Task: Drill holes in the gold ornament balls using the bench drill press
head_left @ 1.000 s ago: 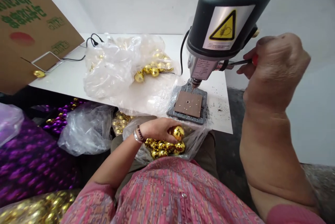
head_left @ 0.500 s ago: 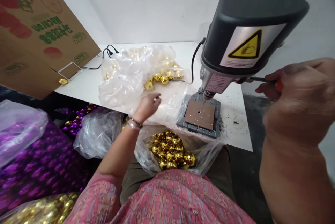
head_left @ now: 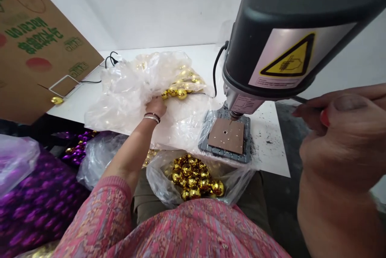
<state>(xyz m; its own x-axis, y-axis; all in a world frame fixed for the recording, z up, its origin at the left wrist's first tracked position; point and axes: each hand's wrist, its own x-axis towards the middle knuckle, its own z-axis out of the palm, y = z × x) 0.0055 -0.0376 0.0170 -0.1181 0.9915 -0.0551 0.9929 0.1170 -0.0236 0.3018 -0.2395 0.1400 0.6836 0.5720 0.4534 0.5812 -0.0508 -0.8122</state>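
My left hand [head_left: 156, 106] reaches into the front of a clear plastic bag [head_left: 120, 97] on the table. It is right beside the leftmost of several shiny gold balls [head_left: 181, 93]; its fingertips are hidden, so I cannot tell whether they grip. My right hand [head_left: 346, 133] is closed around the red-tipped feed lever [head_left: 324, 118] of a black bench drill press [head_left: 271, 37]. Under the chuck [head_left: 235, 115] and its thin bit lies a brown square board [head_left: 226, 135] with a small hole, on the grey drill base [head_left: 201, 145]. Light shavings dot the board.
An open clear bag of gold balls [head_left: 193, 177] rests on my lap, against the table edge. Purple balls in a bag [head_left: 39, 197] stand at the left. A cardboard box [head_left: 45, 57], a wire frame [head_left: 64, 85] and a lone gold ball [head_left: 57, 100] are at the far left.
My left hand has moved forward and left, from over the bag's front to the gold balls. My right hand stays on the lever. The view has shifted slightly to the right.
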